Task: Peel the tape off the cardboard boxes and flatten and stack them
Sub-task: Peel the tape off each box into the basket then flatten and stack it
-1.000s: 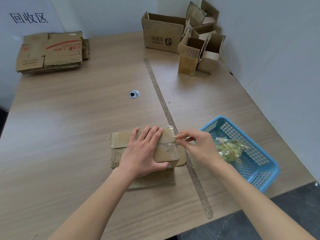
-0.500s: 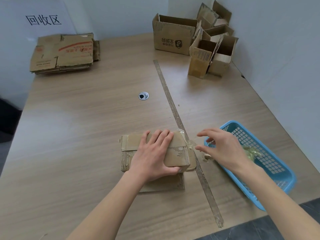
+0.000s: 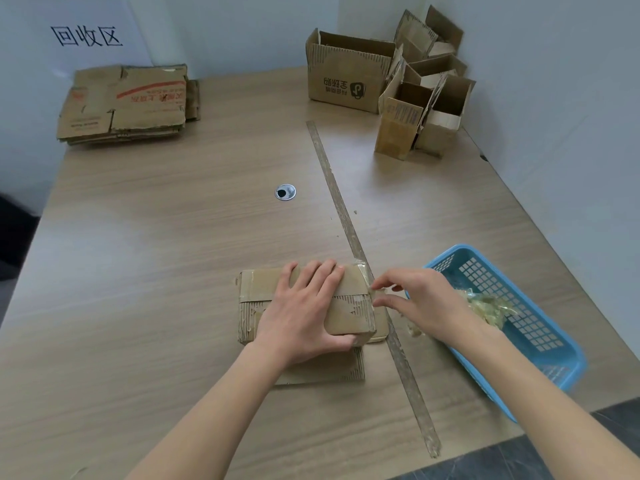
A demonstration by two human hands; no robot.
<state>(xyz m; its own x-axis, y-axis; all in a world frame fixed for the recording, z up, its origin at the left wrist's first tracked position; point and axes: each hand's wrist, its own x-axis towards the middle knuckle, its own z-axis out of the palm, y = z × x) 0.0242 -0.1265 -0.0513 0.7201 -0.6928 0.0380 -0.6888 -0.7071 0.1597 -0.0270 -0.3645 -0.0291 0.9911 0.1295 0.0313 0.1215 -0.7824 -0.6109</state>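
Note:
A small closed cardboard box point(image 3: 259, 289) lies near the table's front edge, with one flap point(image 3: 322, 370) flat on the table toward me. Clear tape point(image 3: 362, 268) still clings to its right end. My left hand point(image 3: 304, 306) presses flat on the box top, fingers straight, thumb along the near side. At the box's right end is my right hand point(image 3: 426, 303), its thumb and forefinger slightly apart on either side of a loose tape end point(image 3: 382, 291). Far back left sits a stack of flattened boxes point(image 3: 128, 102).
A blue plastic basket point(image 3: 446, 259) holding a wad of peeled tape point(image 3: 488, 306) stands right of my right hand. A tape scrap point(image 3: 414, 330) lies beside it. Several open boxes point(image 3: 349, 77) crowd the back right corner. An old tape strip point(image 3: 346, 216) runs down the table.
My right hand pulled tape off the box end, swung right toward the basket, and has come back to the box's right end. My left hand stayed pressed on the box.

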